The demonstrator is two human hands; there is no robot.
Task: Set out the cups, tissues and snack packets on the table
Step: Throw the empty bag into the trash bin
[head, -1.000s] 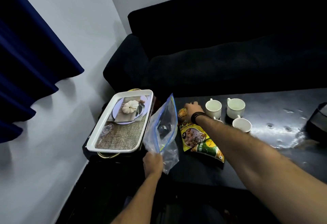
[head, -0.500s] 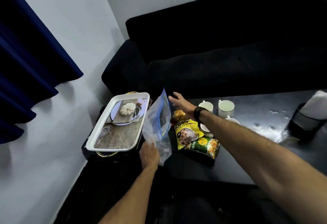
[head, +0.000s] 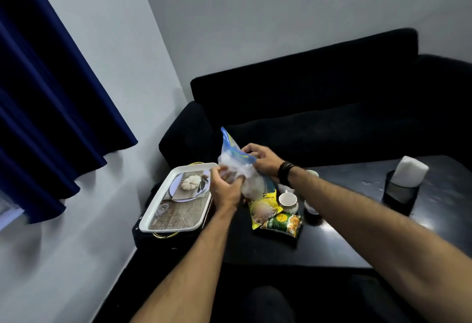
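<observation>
Head view: both hands' fingers pinching zip bag (head: 238, 167) (contents blurred, perhaps tissues) above snack packets (head: 265, 211).

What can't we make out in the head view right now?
- Zip bag contents: the plastic is cloudy and blurred, and both the left hand and right hand cover it.
- Cup count: the right forearm hides all but one cup and slivers of others.
- Yellow packet: its top is behind the bag.
- Packet print: too small to read.
- Tissue holder: dark against the dark table.
</observation>
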